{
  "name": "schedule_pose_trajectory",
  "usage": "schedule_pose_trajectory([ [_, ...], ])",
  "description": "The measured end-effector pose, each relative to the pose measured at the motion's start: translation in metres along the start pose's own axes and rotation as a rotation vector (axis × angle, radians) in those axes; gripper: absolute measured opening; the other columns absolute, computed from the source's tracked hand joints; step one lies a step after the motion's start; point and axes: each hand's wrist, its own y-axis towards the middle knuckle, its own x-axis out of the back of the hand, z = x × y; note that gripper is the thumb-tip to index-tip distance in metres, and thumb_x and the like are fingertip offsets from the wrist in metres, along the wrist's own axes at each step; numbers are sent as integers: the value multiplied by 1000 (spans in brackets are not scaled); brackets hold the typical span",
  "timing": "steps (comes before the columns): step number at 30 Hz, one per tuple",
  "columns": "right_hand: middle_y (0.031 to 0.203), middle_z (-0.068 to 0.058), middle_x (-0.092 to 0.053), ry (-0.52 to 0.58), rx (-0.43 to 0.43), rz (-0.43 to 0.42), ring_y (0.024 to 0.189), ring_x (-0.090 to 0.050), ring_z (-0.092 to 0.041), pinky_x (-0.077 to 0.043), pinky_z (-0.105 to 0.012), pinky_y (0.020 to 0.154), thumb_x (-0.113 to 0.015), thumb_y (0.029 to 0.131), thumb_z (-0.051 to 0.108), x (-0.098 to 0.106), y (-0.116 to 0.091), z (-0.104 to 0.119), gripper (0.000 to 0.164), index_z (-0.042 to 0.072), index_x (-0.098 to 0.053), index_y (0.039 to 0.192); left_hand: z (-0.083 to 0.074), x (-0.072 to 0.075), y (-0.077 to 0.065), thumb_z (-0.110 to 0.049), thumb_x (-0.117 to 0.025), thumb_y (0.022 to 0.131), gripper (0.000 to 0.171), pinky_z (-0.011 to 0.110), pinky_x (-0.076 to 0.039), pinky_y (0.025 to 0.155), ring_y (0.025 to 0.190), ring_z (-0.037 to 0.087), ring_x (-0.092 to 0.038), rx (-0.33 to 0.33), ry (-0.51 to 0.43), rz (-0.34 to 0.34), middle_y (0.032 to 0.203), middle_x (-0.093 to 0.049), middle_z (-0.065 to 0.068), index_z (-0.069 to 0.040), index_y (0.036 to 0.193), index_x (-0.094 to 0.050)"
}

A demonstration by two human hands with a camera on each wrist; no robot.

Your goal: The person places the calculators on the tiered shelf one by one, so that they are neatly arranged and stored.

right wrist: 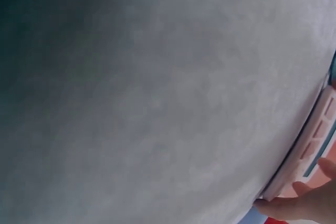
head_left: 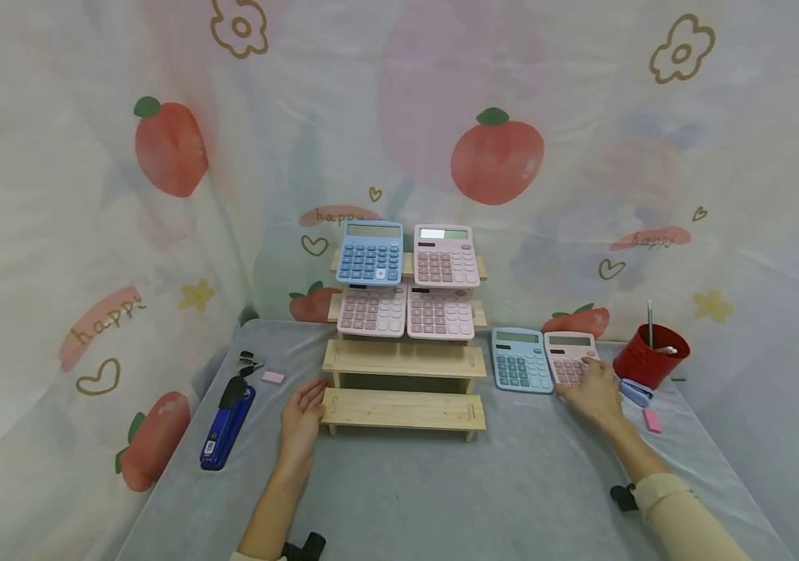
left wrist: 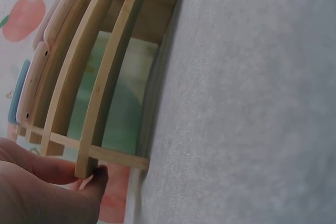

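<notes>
A tiered wooden rack [head_left: 404, 409] stands in the middle of the table. My left hand [head_left: 298, 425] grips the left end of its lowest shelf, and in the left wrist view thumb and fingers pinch the board's end [left wrist: 86, 163]. Two pink calculators [head_left: 372, 312] fill the second tier; above them sit a blue calculator [head_left: 369, 253] and a pink one [head_left: 446, 257]. Right of the rack, my right hand [head_left: 597, 396] holds a pink calculator [head_left: 569, 348] by its edges, covering its lower part. A light blue calculator [head_left: 521, 362] lies close beside it.
A red pen cup [head_left: 634, 360] stands at the back right, with a small blue stapler [head_left: 635, 392] and a pink eraser [head_left: 652, 421] near it. On the left lie a larger blue stapler [head_left: 227, 427], another pink eraser [head_left: 273, 377] and black clips [head_left: 248, 362].
</notes>
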Motion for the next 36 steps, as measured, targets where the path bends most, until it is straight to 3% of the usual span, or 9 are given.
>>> schedule_pose_trajectory([
  [4, 155, -40, -18, 5, 11, -23, 132, -27, -61, -31, -79, 105, -81, 83, 36, -2, 3, -4, 106, -8, -21, 159, 1, -1, 0, 15, -43, 93, 57, 16, -45, 98, 145, 33, -46, -9, -12, 2, 153, -51, 24, 6, 150, -44],
  [12, 155, -38, -19, 23, -27, -72, 133, -26, -62, -26, -80, 103, -81, 82, 30, -5, -1, 4, 102, -3, -23, 159, 3, -1, 1, 15, -43, 94, 56, 18, -46, 97, 145, 34, -46, -11, -3, 10, 152, -51, 25, 6, 149, -45],
  [19, 153, -38, -24, 67, -31, -165, 132, -30, -60, -25, -79, 101, -80, 82, 26, 2, -13, 19, 96, -1, -28, 158, 2, -1, 0, 15, -44, 93, 58, 19, -46, 99, 145, 33, -46, 0, 2, 0, 152, -51, 25, 6, 150, -45],
  [23, 151, -36, -27, 90, 3, -213, 131, -33, -57, -28, -76, 99, -80, 83, 25, 8, -22, 28, 94, 1, -30, 158, 0, -1, 1, 14, -44, 94, 57, 25, -45, 104, 145, 34, -46, -3, 0, -2, 152, -50, 25, 7, 150, -44],
  [29, 151, -32, -31, 127, 56, -269, 127, -39, -54, -33, -73, 101, -81, 83, 27, 18, -39, 51, 92, 6, -33, 159, -1, -1, 2, 15, -44, 93, 58, 43, -39, 115, 145, 33, -46, 0, -10, -8, 153, -50, 25, 7, 150, -43],
  [34, 150, -29, -33, 170, 103, -277, 126, -39, -50, -37, -69, 99, -82, 84, 26, 27, -61, 75, 91, 8, -35, 160, -1, -2, 2, 16, -44, 93, 58, 26, -45, 105, 145, 33, -47, 6, -7, -3, 152, -51, 24, 6, 150, -44],
  [36, 148, -28, -35, 180, 126, -284, 125, -40, -48, -40, -67, 98, -83, 83, 26, 28, -70, 82, 91, 8, -36, 159, 0, -2, 1, 15, -44, 93, 58, 24, -46, 103, 145, 34, -46, 4, -4, 2, 152, -51, 24, 6, 150, -44],
])
